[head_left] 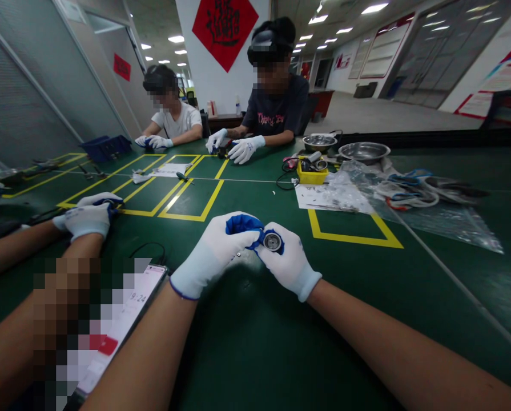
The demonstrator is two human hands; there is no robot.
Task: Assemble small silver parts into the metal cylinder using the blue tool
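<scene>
currently the right hand (290,260) grips a round metal part (273,242) above the table (246,359), its ringed face pointing toward the camera, long axis hidden, with the left hand (218,245) curled beside it, grip unclear.

Round part (273,242), metal with a shiny rim; gloves (212,245), matt white cloth, blue-coated on the palm side; desk (255,359), smooth green surface with a soft sheen; bowls (364,152), polished, reflective metal; yellow bin (312,178), smooth plastic; bag (461,225), clear, glossy, crumpled plastic film; sheet (310,198), matt white paper.
</scene>
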